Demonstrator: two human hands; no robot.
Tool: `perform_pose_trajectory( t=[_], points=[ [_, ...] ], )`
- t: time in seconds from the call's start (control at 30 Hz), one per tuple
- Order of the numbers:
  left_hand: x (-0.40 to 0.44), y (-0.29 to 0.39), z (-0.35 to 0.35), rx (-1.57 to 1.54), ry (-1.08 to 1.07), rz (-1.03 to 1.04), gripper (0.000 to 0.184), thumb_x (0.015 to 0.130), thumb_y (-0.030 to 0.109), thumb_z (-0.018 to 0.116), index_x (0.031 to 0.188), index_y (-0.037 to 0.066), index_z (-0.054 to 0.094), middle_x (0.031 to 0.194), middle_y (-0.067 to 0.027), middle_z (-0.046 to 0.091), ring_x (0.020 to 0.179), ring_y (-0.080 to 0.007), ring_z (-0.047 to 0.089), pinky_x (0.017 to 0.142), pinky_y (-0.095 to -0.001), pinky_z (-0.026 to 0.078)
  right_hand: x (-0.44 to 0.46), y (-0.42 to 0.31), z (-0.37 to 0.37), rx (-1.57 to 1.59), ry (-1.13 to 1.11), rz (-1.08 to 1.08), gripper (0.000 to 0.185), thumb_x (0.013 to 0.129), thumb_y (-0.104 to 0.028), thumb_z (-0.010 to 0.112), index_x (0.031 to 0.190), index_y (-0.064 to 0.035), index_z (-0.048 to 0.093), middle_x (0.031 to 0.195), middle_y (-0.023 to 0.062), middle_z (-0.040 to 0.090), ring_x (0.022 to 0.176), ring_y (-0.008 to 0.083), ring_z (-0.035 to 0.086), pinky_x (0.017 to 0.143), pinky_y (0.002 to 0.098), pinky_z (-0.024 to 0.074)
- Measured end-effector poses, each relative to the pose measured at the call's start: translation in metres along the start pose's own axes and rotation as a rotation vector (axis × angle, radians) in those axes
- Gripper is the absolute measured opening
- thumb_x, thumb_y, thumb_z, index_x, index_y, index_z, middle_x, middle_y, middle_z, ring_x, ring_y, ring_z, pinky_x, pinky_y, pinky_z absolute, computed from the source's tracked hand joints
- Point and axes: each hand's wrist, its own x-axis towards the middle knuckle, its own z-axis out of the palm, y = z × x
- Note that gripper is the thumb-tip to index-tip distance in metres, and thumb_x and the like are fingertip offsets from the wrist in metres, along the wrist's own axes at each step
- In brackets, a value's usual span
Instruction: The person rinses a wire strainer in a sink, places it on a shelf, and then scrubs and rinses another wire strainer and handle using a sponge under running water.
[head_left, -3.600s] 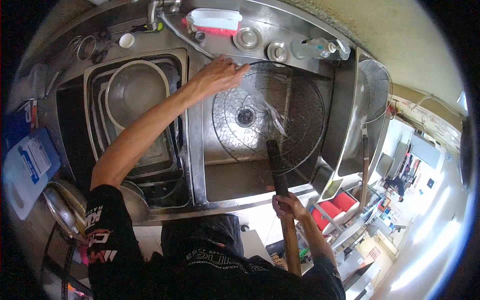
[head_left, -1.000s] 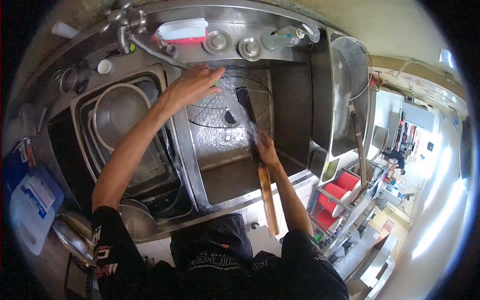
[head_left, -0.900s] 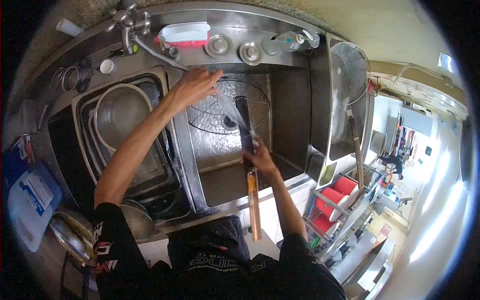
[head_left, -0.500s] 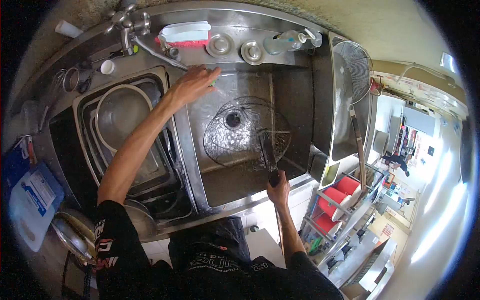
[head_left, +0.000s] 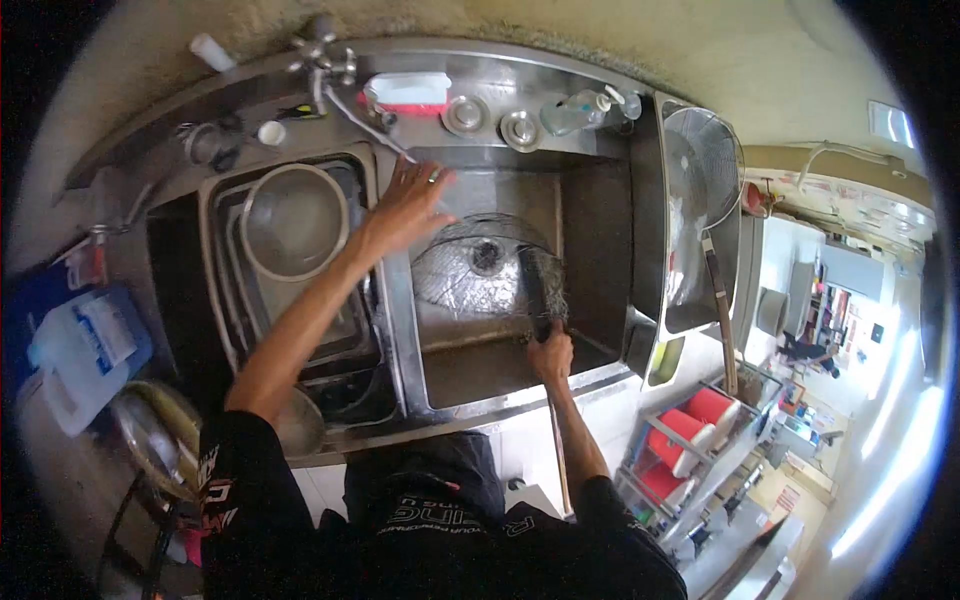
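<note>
Head view showed one wire skimmer (head_left: 533, 285) inside the middle sink basin (head_left: 460, 375) of the steel counter (head_left: 500, 404), its mesh over the single drain (head_left: 487, 257). Whether the mesh touched the basin floor could not be told. The right hand (head_left: 551, 352) had its grip clamped around the handle near the basin's front edge, probably because the long shaft, which ran out past that edge towards the person, could not fit inside; holding it there seemed to steady the mesh end.

The left hand (head_left: 412, 203) was at the basin's back left corner, beside the tip of the one spout (head_left: 362, 120). Its thumb and fingers stood apart, with one ring (head_left: 433, 179) visible; whether a fingertip touched the spout was unclear.

Along the counter's back edge sat two round metal lids (head_left: 466, 116), at least one pump bottle (head_left: 568, 116) and one white tub (head_left: 410, 88), presumably kept there to be within reach yet outside the basins. One round pan (head_left: 294, 225) rested in the left basin. Past the middle basin's right edge, a second skimmer (head_left: 718, 300) lay lengthwise in a trough, which seemed to suit its long handle.
</note>
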Motion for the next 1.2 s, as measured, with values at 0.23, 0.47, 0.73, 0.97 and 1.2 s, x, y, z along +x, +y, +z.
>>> perform_pose_trajectory(
  t=[0.23,0.47,0.73,0.97,1.2],
  points=[
    [-0.157,0.168,-0.1,-0.515,0.332,-0.301,0.036,0.085,0.019,0.062,0.113,0.004,0.047,0.114,-0.0133,0.05,0.112,-0.0285,0.047,0.096,-0.0408,0.034,0.008,0.016,-0.018,-0.07,0.083,-0.272,0.059,0.075,-0.027,0.062,0.122,0.0031,0.045,0.085,0.0249,0.061,0.079,0.0436,0.061,0.07,0.048,0.0496],
    [-0.34,0.311,-0.087,-0.774,0.554,-0.517,0.027,0.089,0.017,0.057,0.111,0.004,0.05,0.117,-0.0108,0.052,0.11,-0.0233,0.05,0.095,-0.0378,0.038,-0.052,0.066,-0.076,0.673,0.273,-0.462,0.035,0.076,-0.012,0.05,0.107,0.0053,0.053,0.069,0.0114,0.059,0.058,0.0237,0.057,0.054,0.036,0.0467],
    [-0.542,0.408,0.002,-0.615,0.987,-0.729,0.023,0.086,0.013,0.06,0.106,0.005,0.052,0.101,-0.0064,0.057,0.094,-0.0162,0.056,0.082,-0.0293,0.046,-0.166,0.179,-0.086,0.381,0.37,-0.683,0.052,0.086,-0.027,0.054,0.125,0.0049,0.045,0.125,0.0228,0.051,0.11,0.0355,0.05,0.094,0.039,0.0378],
    [-0.645,0.49,0.075,-0.568,0.944,-0.626,0.022,0.087,0.013,0.057,0.106,0.004,0.049,0.095,-0.0067,0.054,0.091,-0.0151,0.053,0.08,-0.0322,0.044,-0.134,0.196,-0.031,-0.029,0.692,-0.862,0.052,0.078,-0.036,0.065,0.108,0.0047,0.057,0.105,0.0235,0.061,0.091,0.0349,0.061,0.08,0.0435,0.0493],
    [-0.706,0.602,0.1,-0.614,0.93,-0.618,0.031,0.091,0.023,0.054,0.115,0.004,0.047,0.101,-0.0101,0.054,0.1,-0.0193,0.053,0.087,-0.034,0.043,-0.36,0.111,-0.091,0.202,0.6,-0.741,0.035,0.08,-0.021,0.06,0.1,0.0075,0.057,0.092,0.0244,0.063,0.078,0.0392,0.062,0.071,0.0435,0.0504]
  ],
)
